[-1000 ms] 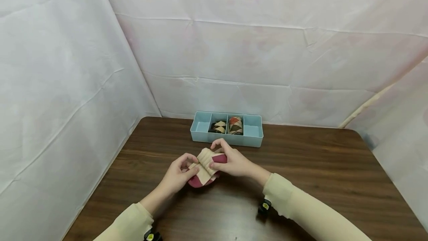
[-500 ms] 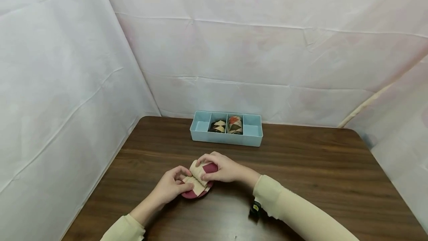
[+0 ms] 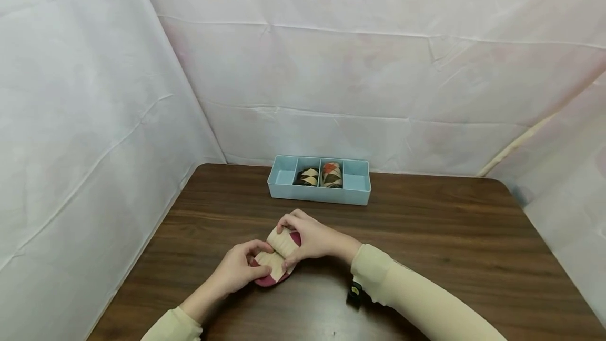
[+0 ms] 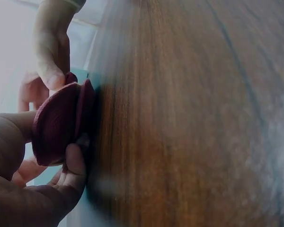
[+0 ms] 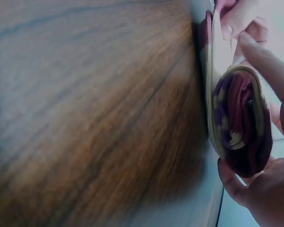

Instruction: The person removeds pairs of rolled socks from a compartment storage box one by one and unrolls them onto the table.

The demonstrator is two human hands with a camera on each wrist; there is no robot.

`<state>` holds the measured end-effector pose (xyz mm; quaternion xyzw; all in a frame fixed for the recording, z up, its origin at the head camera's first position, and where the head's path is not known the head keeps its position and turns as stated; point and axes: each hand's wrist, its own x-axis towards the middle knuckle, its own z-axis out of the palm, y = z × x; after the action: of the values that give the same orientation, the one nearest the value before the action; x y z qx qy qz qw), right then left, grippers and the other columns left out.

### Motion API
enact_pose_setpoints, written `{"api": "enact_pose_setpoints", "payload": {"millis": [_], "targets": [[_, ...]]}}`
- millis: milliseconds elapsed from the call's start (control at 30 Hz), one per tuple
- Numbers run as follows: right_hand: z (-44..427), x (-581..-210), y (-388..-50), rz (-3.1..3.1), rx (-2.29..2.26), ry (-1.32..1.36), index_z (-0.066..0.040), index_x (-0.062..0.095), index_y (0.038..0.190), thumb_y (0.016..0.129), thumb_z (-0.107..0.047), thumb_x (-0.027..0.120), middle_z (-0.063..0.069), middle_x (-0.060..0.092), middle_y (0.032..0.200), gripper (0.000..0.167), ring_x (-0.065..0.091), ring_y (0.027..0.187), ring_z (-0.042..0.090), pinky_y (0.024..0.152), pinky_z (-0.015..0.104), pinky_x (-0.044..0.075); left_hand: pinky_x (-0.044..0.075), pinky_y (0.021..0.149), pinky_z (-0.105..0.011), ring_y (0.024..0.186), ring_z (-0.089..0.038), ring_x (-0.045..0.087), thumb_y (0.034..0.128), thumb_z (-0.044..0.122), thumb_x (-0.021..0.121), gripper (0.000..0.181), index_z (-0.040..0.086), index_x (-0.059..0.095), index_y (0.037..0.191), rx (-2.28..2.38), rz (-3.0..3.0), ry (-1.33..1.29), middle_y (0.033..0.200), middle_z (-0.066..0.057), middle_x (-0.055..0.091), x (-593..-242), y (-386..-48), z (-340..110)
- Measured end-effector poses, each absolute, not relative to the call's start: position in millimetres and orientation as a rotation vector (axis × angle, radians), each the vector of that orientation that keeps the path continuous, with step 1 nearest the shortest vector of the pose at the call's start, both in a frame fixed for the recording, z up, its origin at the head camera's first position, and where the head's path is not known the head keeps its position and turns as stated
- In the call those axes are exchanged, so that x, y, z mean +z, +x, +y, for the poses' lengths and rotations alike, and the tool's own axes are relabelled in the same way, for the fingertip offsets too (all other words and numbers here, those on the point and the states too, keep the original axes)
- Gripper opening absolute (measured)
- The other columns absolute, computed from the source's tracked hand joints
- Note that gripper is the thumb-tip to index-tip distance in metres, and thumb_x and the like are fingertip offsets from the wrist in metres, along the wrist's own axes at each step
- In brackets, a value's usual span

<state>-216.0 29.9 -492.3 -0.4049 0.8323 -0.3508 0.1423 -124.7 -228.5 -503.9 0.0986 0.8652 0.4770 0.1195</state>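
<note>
A pair of cream and maroon socks (image 3: 271, 262), partly rolled up, lies on the wooden table between both hands. My left hand (image 3: 234, 268) pinches the flat maroon end, thumb on top; the left wrist view shows that end's two maroon layers (image 4: 57, 124). My right hand (image 3: 314, 237) grips the rolled part with fingers at the far side and thumb at the near side. Seen end-on in the right wrist view, the sock roll (image 5: 240, 120) has wound layers of maroon, purple and cream. The right palm hides part of the roll in the head view.
Behind the hands stands a light blue divided box (image 3: 318, 194). Its middle compartments hold a black and cream rolled sock bundle (image 3: 309, 176) and a beige, brown and orange one (image 3: 332, 176). White cloth (image 3: 331, 78) hangs behind the wooden table (image 3: 440, 225).
Both hands and the socks have shifted left and toward the near edge. The right hand has turned over the roll, covering more of its maroon side. The box stays put.
</note>
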Motion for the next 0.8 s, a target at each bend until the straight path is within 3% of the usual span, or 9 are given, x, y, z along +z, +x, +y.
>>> {"api": "enact_pose_setpoints", "payload": {"millis": [100, 233, 333, 400, 500, 567, 667, 800], "targets": [[30.9, -492.0, -218.9, 2.392, -0.984, -1.201, -0.03, 0.058, 0.129, 0.083, -0.033, 0.094, -0.004, 0.054, 0.134, 0.058, 0.054, 0.122, 0.011, 0.104, 0.031, 0.049, 0.046, 0.054, -0.025, 0.061, -0.008, 0.055, 0.0891, 0.013, 0.089, 0.041, 0.013, 0.074, 0.127, 1.312, 2.533, 0.361, 0.079, 0.001, 0.065, -500.7, -122.3, -230.9], [35.8, -491.5, -223.7, 2.348, -1.007, -1.235, -0.028, 0.058, 0.131, 0.087, -0.023, 0.083, -0.004, 0.06, 0.131, 0.051, 0.055, 0.117, 0.011, 0.095, 0.028, 0.051, 0.05, 0.069, -0.027, 0.081, -0.011, 0.06, 0.091, 0.015, 0.088, 0.042, 0.018, 0.073, 0.13, 1.237, 2.532, 0.475, 0.109, -0.004, 0.075, -497.6, -119.7, -235.8], [39.3, -491.5, -226.5, 2.326, -1.03, -1.253, -0.024, 0.059, 0.133, 0.091, -0.02, 0.08, -0.002, 0.065, 0.129, 0.047, 0.058, 0.115, 0.011, 0.094, 0.029, 0.052, 0.047, 0.072, -0.027, 0.088, -0.011, 0.057, 0.0913, 0.015, 0.088, 0.041, 0.021, 0.073, 0.129, 1.208, 2.543, 0.52, 0.129, -0.002, 0.072, -497.5, -119.1, -238.5], [40.2, -491.8, -228.4, 2.333, -1.024, -1.27, -0.022, 0.059, 0.133, 0.093, -0.02, 0.079, -0.001, 0.067, 0.129, 0.045, 0.06, 0.116, 0.011, 0.095, 0.029, 0.053, 0.047, 0.065, -0.026, 0.077, -0.008, 0.056, 0.0935, 0.017, 0.086, 0.038, 0.022, 0.073, 0.129, 1.205, 2.538, 0.52, 0.11, -0.002, 0.074, -498.0, -118.8, -239.3], [42.0, -492.1, -230.3, 2.364, -0.998, -1.276, -0.019, 0.061, 0.132, 0.093, -0.02, 0.079, -0.001, 0.069, 0.129, 0.043, 0.063, 0.116, 0.009, 0.096, 0.03, 0.054, 0.045, 0.056, -0.026, 0.064, -0.006, 0.052, 0.0983, 0.021, 0.082, 0.031, 0.021, 0.074, 0.129, 1.219, 2.543, 0.51, 0.101, -0.001, 0.072, -500.0, -119.5, -237.9], [42.9, -492.5, -231.9, 2.375, -0.984, -1.281, -0.018, 0.062, 0.131, 0.093, -0.021, 0.08, -0.001, 0.071, 0.128, 0.043, 0.064, 0.114, 0.008, 0.096, 0.031, 0.056, 0.049, 0.058, -0.026, 0.067, -0.006, 0.057, 0.1007, 0.026, 0.081, 0.028, 0.02, 0.074, 0.128, 1.222, 2.565, 0.498, 0.102, -0.002, 0.074, -501.2, -120.0, -236.3], [43.9, -492.5, -234.7, 2.362, -0.986, -1.278, -0.017, 0.064, 0.131, 0.094, -0.024, 0.082, -0.003, 0.073, 0.124, 0.042, 0.065, 0.111, 0.007, 0.095, 0.031, 0.056, 0.051, 0.063, -0.029, 0.078, -0.011, 0.062, 0.1001, 0.027, 0.082, 0.029, 0.018, 0.075, 0.127, 1.235, 2.597, 0.466, 0.122, -0.006, 0.074, -502.4, -121.2, -234.4], [45.4, -493.1, -238.5, 2.287, -1.032, -1.239, -0.015, 0.065, 0.132, 0.097, -0.03, 0.082, -0.005, 0.075, 0.117, 0.042, 0.067, 0.106, 0.006, 0.093, 0.029, 0.056, 0.051, 0.064, -0.029, 0.081, -0.014, 0.064, 0.0971, 0.022, 0.085, 0.033, 0.017, 0.074, 0.128, 1.247, 2.595, 0.422, 0.119, -0.007, 0.073, -502.4, -122.7, -233.2]]}}
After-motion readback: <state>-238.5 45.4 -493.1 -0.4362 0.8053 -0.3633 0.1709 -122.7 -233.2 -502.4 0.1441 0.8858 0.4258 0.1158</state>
